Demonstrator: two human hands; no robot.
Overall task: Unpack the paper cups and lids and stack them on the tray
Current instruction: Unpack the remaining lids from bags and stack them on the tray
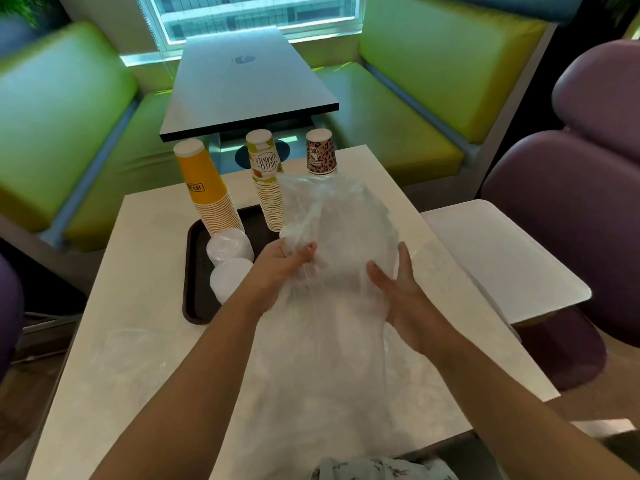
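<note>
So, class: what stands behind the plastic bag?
Behind the bag, the leopard cup stack shows only its top; its lower part is covered. The summer cup stack is partly hidden. Whether the leopard stack stands on the tray is unseen.

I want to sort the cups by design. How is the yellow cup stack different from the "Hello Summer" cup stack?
The yellow cup stack is plain yellow with a small dark label; the Hello Summer cup stack is white with fruit prints and a round label. The yellow stack looks wider and leans left; the Hello Summer stack looks narrower and stands nearly straight. The yellow stack is at the left, and the Hello Summer stack is to its right, beside the plastic bag. Both stand upside down.
</note>
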